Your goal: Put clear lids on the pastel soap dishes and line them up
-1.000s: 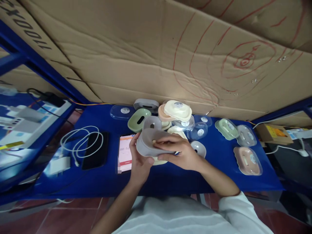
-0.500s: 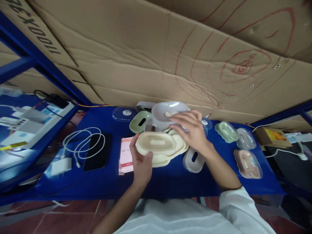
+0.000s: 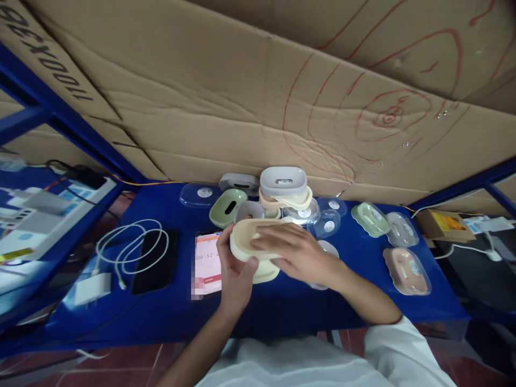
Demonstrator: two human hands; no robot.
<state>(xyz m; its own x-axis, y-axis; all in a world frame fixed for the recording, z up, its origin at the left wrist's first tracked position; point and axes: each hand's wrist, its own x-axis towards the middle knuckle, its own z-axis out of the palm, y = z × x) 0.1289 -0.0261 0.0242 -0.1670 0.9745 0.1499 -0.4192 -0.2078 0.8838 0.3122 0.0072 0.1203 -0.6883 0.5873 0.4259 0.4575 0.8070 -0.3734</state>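
My left hand (image 3: 236,269) grips the left end of a cream soap dish (image 3: 242,244), thumb at the front and fingers behind. My right hand (image 3: 298,250) reaches over the dish from the right, with its fingertips closed over the hollow. A small pale piece (image 3: 255,236) shows at these fingertips; most of it is hidden. Under the dish lies another cream oval part (image 3: 266,272). Behind it are a green slotted dish (image 3: 228,208), a grey dish (image 3: 249,210) and a stack topped by a light grey dish (image 3: 283,181).
Clear lids (image 3: 199,194) lie at the back. At the right sit lidded dishes in green (image 3: 371,219), grey (image 3: 402,229) and pink (image 3: 407,271). A phone showing a timer (image 3: 207,263) is left of my hands, beside a white cable (image 3: 133,250) and black phone (image 3: 155,263). Cardboard (image 3: 226,107) walls the back.
My right hand has come down from beside the light grey dish to the cream dish, its fingertips now in the hollow. My left hand keeps its hold.
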